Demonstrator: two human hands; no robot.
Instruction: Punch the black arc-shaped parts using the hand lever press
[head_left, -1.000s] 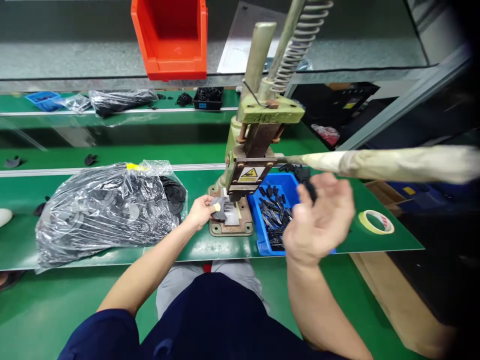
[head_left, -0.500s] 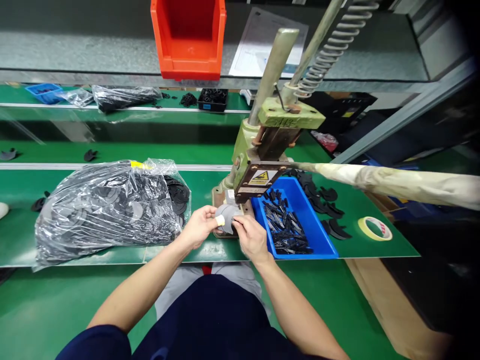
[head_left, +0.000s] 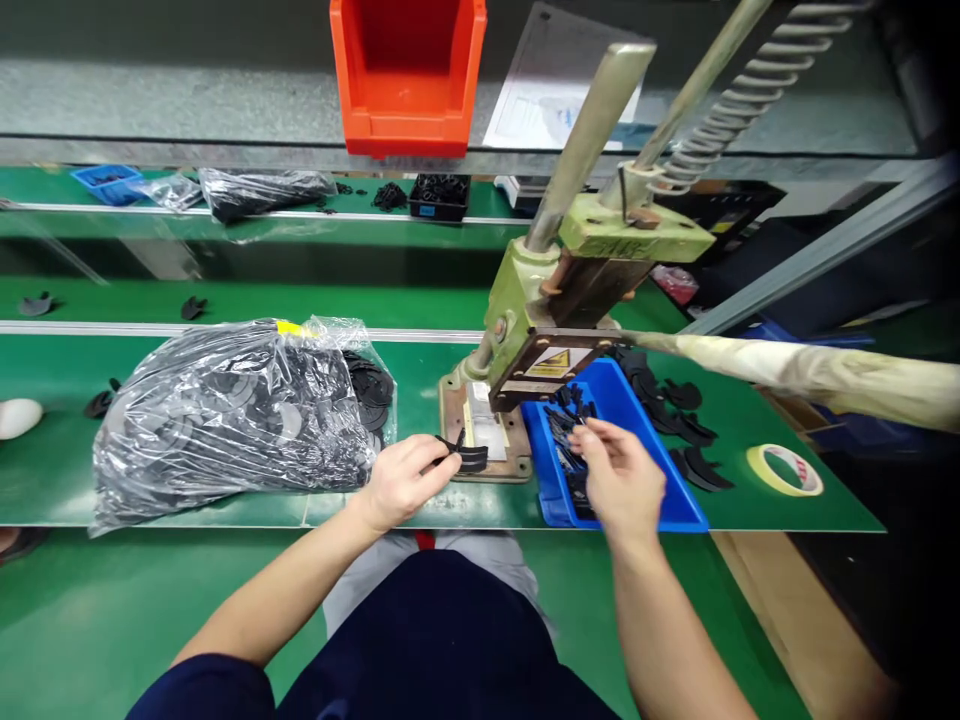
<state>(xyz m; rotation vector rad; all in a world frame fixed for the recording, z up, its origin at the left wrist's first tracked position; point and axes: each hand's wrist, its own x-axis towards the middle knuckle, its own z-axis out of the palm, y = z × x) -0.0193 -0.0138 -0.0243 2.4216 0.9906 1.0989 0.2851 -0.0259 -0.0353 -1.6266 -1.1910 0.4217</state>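
Observation:
My left hand (head_left: 409, 482) is closed, pinching a dark curved plastic piece (head_left: 472, 459) at its left end. That piece is held edge-on above the front of the base plate (head_left: 517, 462) of a green hand press (head_left: 517, 290). Over the blue bin (head_left: 660, 490) is my right hand (head_left: 624, 482), its thumb and fingers pressed together among small black strip-like parts (head_left: 559, 425). Whatever its fingertips hold, if anything, is too small to make out.
A clear plastic bag (head_left: 225, 430) full of dark curved pieces lies to the left. More curved pieces (head_left: 697, 465) and a tape roll (head_left: 784, 470) lie right of the bin. The press's wrapped lever (head_left: 787, 365) reaches out rightward. An orange bin (head_left: 409, 130) sits on the shelf above.
My right hand has let go of the curved piece and moved right, over the blue bin. My left hand keeps the piece, now tilted edge-on. The view has shifted slightly.

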